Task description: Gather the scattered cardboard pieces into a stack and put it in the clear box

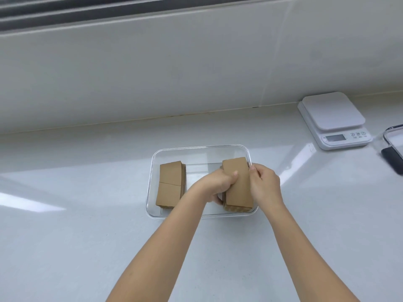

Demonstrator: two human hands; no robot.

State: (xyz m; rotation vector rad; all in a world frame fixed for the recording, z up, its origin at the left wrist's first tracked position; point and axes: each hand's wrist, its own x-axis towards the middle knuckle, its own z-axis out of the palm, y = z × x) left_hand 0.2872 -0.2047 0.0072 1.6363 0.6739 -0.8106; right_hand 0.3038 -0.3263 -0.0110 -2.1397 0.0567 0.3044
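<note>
Pale grey countertop [87, 225] bearing a clear rectangular plastic box [196, 149] at centre; a white digital kitchen scale [333, 118] stands far right. Inside the box, one stack of brown cardboard pieces [169, 185] lies against the left wall; a second brown cardboard stack [237, 188] sits at the right end, apparently resting on or just above the floor. The left hand [218, 184] is closed on its left edge and the right hand [265, 184] pinches its right edge. Suggested technique: press both sides evenly, square the edges, settle the stack flat, then release.
</note>
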